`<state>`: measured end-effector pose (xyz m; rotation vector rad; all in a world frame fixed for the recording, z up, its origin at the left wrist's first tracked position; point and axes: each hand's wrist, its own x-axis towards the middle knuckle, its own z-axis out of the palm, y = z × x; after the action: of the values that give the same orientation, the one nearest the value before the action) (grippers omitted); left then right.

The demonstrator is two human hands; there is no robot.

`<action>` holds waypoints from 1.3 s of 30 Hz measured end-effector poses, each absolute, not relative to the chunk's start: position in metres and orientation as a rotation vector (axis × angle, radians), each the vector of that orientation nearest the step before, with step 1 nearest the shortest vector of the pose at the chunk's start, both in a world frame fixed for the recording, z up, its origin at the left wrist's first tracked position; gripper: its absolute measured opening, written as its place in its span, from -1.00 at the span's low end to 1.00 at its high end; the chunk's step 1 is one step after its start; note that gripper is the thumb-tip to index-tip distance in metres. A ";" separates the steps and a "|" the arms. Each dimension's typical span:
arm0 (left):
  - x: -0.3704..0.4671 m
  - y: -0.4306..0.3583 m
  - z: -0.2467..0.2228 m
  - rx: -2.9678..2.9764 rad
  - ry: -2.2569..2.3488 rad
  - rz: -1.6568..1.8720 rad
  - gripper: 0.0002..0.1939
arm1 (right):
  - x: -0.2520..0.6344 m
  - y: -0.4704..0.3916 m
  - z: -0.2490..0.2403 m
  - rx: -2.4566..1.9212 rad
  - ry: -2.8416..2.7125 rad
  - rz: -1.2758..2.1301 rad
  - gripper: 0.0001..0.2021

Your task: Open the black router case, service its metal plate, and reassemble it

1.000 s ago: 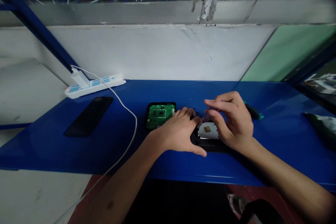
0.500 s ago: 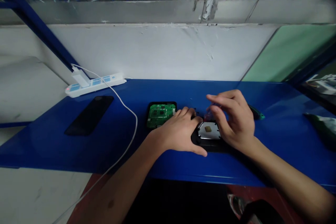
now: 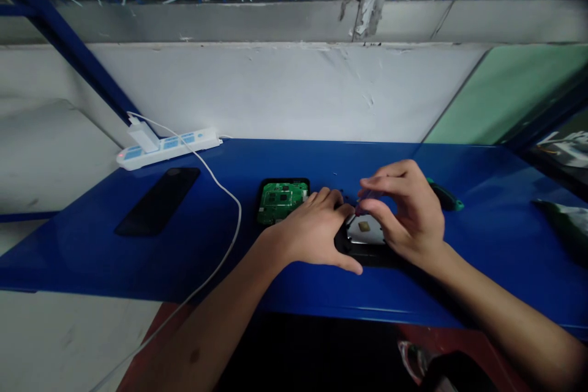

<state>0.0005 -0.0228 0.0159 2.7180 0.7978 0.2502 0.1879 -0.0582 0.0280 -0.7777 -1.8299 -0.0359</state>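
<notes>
My left hand (image 3: 315, 229) lies flat on the blue table (image 3: 229, 257), pressing the left edge of a black device shell (image 3: 362, 251) that has a silver metal plate (image 3: 364, 229) with a small square pad in it. My right hand (image 3: 407, 211) hovers over the plate's right side, with thumb and fingers pinched on a small thin tool (image 3: 362, 199) whose tip points down at the plate. To the left of my left hand sits a second black shell holding a green circuit board (image 3: 280, 199).
A white power strip (image 3: 168, 147) with a plugged charger and a white cable (image 3: 229, 214) lies at the back left, a black phone (image 3: 158, 201) in front of it. A green-handled tool (image 3: 444, 196) lies behind my right hand. A bag (image 3: 563, 220) sits far right.
My right hand shifted slightly over the plate, lifting a little and coming back down. My left hand has stayed in place on the shell.
</notes>
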 end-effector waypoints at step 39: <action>-0.008 -0.022 0.025 2.685 0.832 0.224 -0.03 | 0.216 -0.021 0.011 -1.071 -1.418 0.058 -0.75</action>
<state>-0.0083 -0.0222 0.0248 2.6851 0.8322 0.2241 0.2158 -0.0214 0.0111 -1.0706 -1.4182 0.0578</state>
